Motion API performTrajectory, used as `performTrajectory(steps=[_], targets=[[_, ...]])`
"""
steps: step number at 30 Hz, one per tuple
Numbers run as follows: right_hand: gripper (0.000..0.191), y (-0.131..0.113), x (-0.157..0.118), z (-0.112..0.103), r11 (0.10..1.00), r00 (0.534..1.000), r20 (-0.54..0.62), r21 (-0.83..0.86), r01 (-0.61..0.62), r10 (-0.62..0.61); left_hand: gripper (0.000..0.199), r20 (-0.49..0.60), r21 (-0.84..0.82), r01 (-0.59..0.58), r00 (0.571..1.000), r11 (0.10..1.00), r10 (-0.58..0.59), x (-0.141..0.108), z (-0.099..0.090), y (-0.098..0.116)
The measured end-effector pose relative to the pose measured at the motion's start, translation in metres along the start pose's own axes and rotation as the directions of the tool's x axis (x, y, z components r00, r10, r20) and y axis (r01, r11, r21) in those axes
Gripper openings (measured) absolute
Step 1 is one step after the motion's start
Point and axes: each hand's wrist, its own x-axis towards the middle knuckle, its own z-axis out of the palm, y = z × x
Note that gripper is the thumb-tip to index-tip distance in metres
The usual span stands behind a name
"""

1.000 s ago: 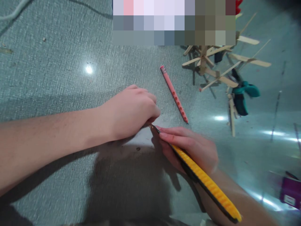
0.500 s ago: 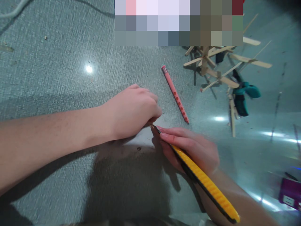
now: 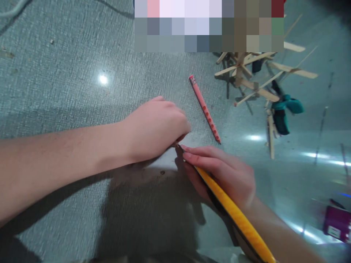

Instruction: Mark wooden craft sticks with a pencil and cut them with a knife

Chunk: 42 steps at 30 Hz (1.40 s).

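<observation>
My left hand [image 3: 161,128] is closed low over the grey textured table [image 3: 68,73], its fingers curled under and mostly hidden. A small light-brown piece [image 3: 175,144] shows beneath its finger edge, too little of it to name. My right hand [image 3: 219,170] is wrapped round a yellow and black cutter [image 3: 233,208], pinching it near its dark front end. That tip meets the brown piece beside the left fingers. Past the hands lies a pink pencil [image 3: 204,107] with red dots, its point toward the right wrist.
Wooden sticks joined into a frame [image 3: 246,78] stand at the upper right. Teal-handled pliers [image 3: 281,117] lie beside them, with a loose stick [image 3: 271,137] nearby. A purple object [image 3: 337,223] sits at the right edge. A grey cable [image 3: 13,12] crosses the upper left corner.
My right hand and the cutter have shifted slightly left and down. My left hand has moved a little to the right at the knuckles. The pencil and the sticks stay in place.
</observation>
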Motion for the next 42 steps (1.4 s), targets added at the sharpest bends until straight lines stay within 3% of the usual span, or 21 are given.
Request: performTrajectory(steps=[7, 13, 20, 24, 32, 37, 42], targets=[[0.007, -0.003, 0.001, -0.004, 0.991, 0.991, 0.026, 0.016, -0.133, 0.132, 0.021, 0.012, 0.029, -0.005, 1.0, 1.0, 0.005, 0.0, -0.001, 0.003], [0.018, -0.003, -0.001, -0.003, 0.997, 0.996, 0.048, 0.01, -0.082, 0.081, 0.022, 0.026, 0.035, -0.007, 1.0, 0.999, 0.007, 0.001, -0.001, 0.004], [0.01, 0.001, 0.0, -0.005, 0.993, 0.989, 0.093, 0.011, -0.118, 0.117, 0.022, 0.021, 0.001, 0.001, 1.0, 1.0, -0.001, 0.0, -0.001, 0.004], [0.013, 0.006, 0.0, -0.006, 0.998, 0.992, 0.112, 0.011, -0.055, 0.053, 0.022, 0.046, -0.01, 0.022, 0.999, 1.0, -0.022, 0.0, -0.003, 0.005], [0.011, 0.001, -0.001, -0.005, 0.942, 0.951, 0.133, 0.158, -0.297, 0.278, 0.024, 0.013, -0.026, -0.003, 1.0, 1.0, 0.003, 0.0, -0.001, 0.004], [0.023, 0.006, 0.0, -0.003, 0.799, 0.88, 0.316, 0.387, -0.46, 0.354, 0.023, 0.028, -0.042, 0.026, 0.999, 0.999, -0.025, 0.001, 0.0, 0.004], [0.023, 0.005, 0.006, -0.007, 0.705, 0.832, 0.374, 0.45, -0.548, 0.409, 0.022, 0.02, -0.026, 0.023, 1.0, 0.999, -0.023, -0.001, -0.001, 0.003]])
